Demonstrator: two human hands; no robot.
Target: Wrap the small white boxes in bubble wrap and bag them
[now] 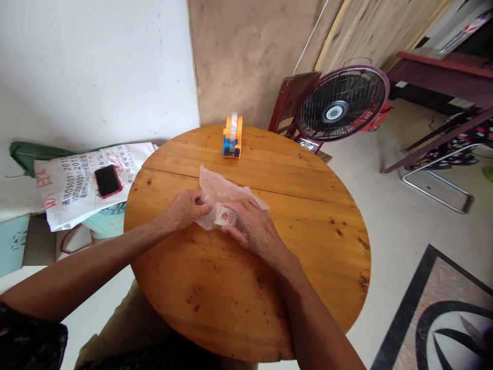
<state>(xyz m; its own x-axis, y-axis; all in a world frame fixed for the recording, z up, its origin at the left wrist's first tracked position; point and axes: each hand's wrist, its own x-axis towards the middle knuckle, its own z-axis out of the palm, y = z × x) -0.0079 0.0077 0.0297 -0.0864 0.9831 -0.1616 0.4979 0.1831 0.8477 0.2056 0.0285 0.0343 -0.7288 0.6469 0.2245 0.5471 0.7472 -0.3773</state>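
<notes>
left hand pinches plastic bag edge | right hand covers small box, grip unclear | box partly hidden | table

Left hand, right hand side by side

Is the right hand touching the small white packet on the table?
Touching. The head view shows the right hand lying over the small white packet, fingers pressed on its edge, with the pink plastic bag beneath; the left hand pinches that bag.
</notes>
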